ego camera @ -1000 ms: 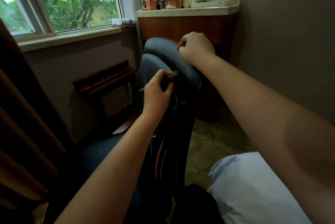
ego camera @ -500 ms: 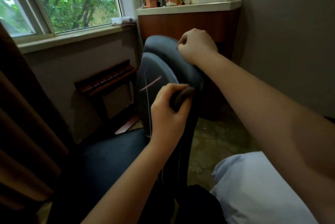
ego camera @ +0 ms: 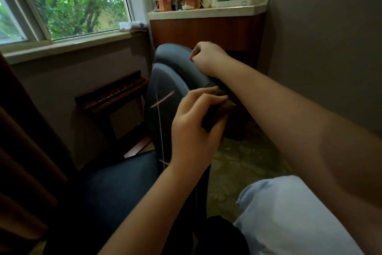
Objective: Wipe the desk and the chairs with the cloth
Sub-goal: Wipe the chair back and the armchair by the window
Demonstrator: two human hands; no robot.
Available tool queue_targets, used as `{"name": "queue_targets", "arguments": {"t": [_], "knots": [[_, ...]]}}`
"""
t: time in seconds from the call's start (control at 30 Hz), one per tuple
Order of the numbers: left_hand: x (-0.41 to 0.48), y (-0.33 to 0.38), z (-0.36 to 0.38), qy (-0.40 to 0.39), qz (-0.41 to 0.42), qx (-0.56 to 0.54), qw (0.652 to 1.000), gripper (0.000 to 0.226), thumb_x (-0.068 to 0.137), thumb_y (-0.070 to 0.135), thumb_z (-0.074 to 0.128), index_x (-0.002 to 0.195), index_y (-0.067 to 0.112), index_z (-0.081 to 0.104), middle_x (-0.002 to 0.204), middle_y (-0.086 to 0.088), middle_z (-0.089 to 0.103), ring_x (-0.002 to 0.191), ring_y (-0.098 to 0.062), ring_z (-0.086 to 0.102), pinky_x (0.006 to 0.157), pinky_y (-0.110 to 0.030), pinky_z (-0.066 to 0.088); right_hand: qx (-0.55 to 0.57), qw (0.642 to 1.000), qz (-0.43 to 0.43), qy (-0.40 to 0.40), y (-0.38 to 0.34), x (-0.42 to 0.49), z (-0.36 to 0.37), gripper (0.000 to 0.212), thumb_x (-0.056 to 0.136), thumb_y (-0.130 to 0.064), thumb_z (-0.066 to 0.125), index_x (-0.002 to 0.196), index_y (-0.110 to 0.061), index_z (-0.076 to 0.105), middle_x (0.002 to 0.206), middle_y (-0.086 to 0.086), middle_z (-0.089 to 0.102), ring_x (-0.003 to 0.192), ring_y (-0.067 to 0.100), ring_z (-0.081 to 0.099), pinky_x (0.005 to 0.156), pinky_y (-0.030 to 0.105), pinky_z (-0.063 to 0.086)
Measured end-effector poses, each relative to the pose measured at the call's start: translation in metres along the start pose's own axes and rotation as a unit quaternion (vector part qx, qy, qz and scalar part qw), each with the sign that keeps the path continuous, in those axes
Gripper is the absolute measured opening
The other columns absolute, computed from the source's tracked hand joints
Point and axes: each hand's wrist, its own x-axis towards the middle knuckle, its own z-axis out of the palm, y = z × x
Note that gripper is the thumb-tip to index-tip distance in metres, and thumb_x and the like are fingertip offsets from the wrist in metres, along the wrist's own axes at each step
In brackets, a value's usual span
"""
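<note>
On the chair [ego camera: 165, 81] back edge, left hand [ego camera: 192, 130] pinches dark cloth [ego camera: 217, 114], cloth partly covered, right hand [ego camera: 208, 58] curled on top, fingertips hidden, grip unclear.

Daylight comes through a window [ego camera: 78, 0] with green trees outside; a folded white towel [ego camera: 133, 25] lies on its pale sill [ego camera: 68, 45]; below, a dark wooden rack [ego camera: 111, 93] stands against the grey wall [ego camera: 82, 81]; brown curtain [ego camera: 24, 151] at left; patterned carpet [ego camera: 248, 161] covers the floor.
</note>
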Motion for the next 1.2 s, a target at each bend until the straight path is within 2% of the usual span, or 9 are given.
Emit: {"name": "queue_targets", "arguments": {"t": [0.17, 0.3, 0.43, 0.6, 0.7, 0.9, 1.0, 1.07, 1.2], "knots": [[0.013, 0.004, 0.003, -0.005, 0.049, 0.112, 0.993, 0.02, 0.085, 0.013, 0.07, 0.104, 0.007, 0.07, 0.116, -0.006, 0.064, 0.108, -0.02, 0.06, 0.089, -0.034, 0.051, 0.017, 1.0, 0.004, -0.006, 0.001, -0.003, -0.002, 0.032, 0.097, -0.014, 0.044, 0.126, -0.016, 0.058, 0.122, 0.006, 0.06, 0.103, 0.021, 0.058, 0.077, 0.03, 0.047], [-0.013, -0.008, -0.005, 0.011, 0.043, 0.136, 0.99, 0.015, 0.085, 0.01, 0.071, 0.099, 0.005, 0.07, 0.113, -0.008, 0.063, 0.105, -0.014, 0.06, 0.091, -0.017, 0.047, 0.031, 0.999, 0.009, -0.01, 0.002, -0.003, -0.004, 0.031, 0.096, -0.014, 0.046, 0.124, -0.016, 0.059, 0.122, 0.007, 0.058, 0.103, 0.021, 0.056, 0.075, 0.03, 0.044], [-0.075, -0.038, -0.016, -0.041, 0.015, 0.161, 0.986, 0.018, 0.088, 0.02, 0.063, 0.098, 0.008, 0.07, 0.117, -0.008, 0.057, 0.107, -0.018, 0.06, 0.087, -0.03, 0.054, 0.038, 0.999, 0.011, -0.016, 0.002, -0.003, -0.005, 0.032, 0.095, -0.012, 0.047, 0.124, -0.015, 0.059, 0.121, 0.007, 0.057, 0.098, 0.02, 0.055, 0.071, 0.029, 0.044], [-0.064, -0.031, -0.019, 0.015, -0.022, 0.078, 0.997, 0.02, 0.08, 0.003, 0.076, 0.099, 0.007, 0.071, 0.119, -0.008, 0.059, 0.114, -0.013, 0.058, 0.095, -0.028, 0.051, 0.042, 0.999, 0.011, -0.013, -0.001, -0.004, -0.005, 0.031, 0.095, -0.013, 0.047, 0.123, -0.015, 0.06, 0.122, 0.006, 0.058, 0.101, 0.021, 0.055, 0.071, 0.028, 0.043], [-0.022, -0.004, -0.01, 0.055, 0.013, 0.058, 0.997, 0.022, 0.081, 0.003, 0.075, 0.103, 0.005, 0.072, 0.12, -0.012, 0.06, 0.119, -0.014, 0.055, 0.1, -0.024, 0.046, 0.039, 0.999, 0.013, -0.008, 0.0, -0.004, -0.004, 0.029, 0.095, -0.014, 0.048, 0.12, -0.016, 0.061, 0.122, 0.006, 0.059, 0.103, 0.021, 0.056, 0.073, 0.028, 0.043], [0.0, -0.004, 0.007, 0.002, 0.083, 0.108, 0.991, 0.019, 0.084, 0.015, 0.068, 0.101, 0.006, 0.071, 0.116, -0.012, 0.061, 0.107, -0.021, 0.061, 0.088, -0.031, 0.053, 0.047, 0.999, 0.016, -0.003, 0.004, -0.004, -0.004, 0.024, 0.097, -0.017, 0.05, 0.118, -0.017, 0.062, 0.121, 0.006, 0.059, 0.106, 0.022, 0.057, 0.088, 0.035, 0.052], [-0.021, -0.02, 0.002, 0.037, 0.034, 0.052, 0.997, 0.016, 0.082, 0.01, 0.074, 0.097, 0.005, 0.071, 0.11, -0.008, 0.061, 0.102, -0.014, 0.061, 0.087, -0.025, 0.052, 0.049, 0.999, 0.014, -0.005, 0.005, -0.004, -0.004, 0.022, 0.096, -0.017, 0.052, 0.115, -0.018, 0.063, 0.12, 0.005, 0.059, 0.104, 0.021, 0.057, 0.078, 0.032, 0.05], [-0.038, -0.028, -0.005, 0.032, -0.004, 0.033, 0.999, 0.015, 0.082, 0.008, 0.075, 0.096, 0.006, 0.07, 0.108, -0.004, 0.061, 0.101, -0.013, 0.062, 0.086, -0.032, 0.054, 0.054, 0.998, 0.016, -0.007, 0.006, -0.004, -0.004, 0.021, 0.096, -0.016, 0.053, 0.113, -0.019, 0.064, 0.117, 0.005, 0.06, 0.1, 0.02, 0.057, 0.068, 0.027, 0.045], [-0.022, -0.028, -0.02, 0.02, -0.033, 0.001, 0.999, 0.015, 0.082, 0.005, 0.075, 0.096, 0.008, 0.072, 0.103, -0.002, 0.067, 0.1, -0.009, 0.063, 0.088, -0.034, 0.053, 0.05, 0.999, 0.014, -0.004, 0.003, -0.003, -0.004, 0.025, 0.095, -0.015, 0.051, 0.115, -0.017, 0.065, 0.119, 0.006, 0.061, 0.102, 0.022, 0.057, 0.071, 0.028, 0.043]]}}
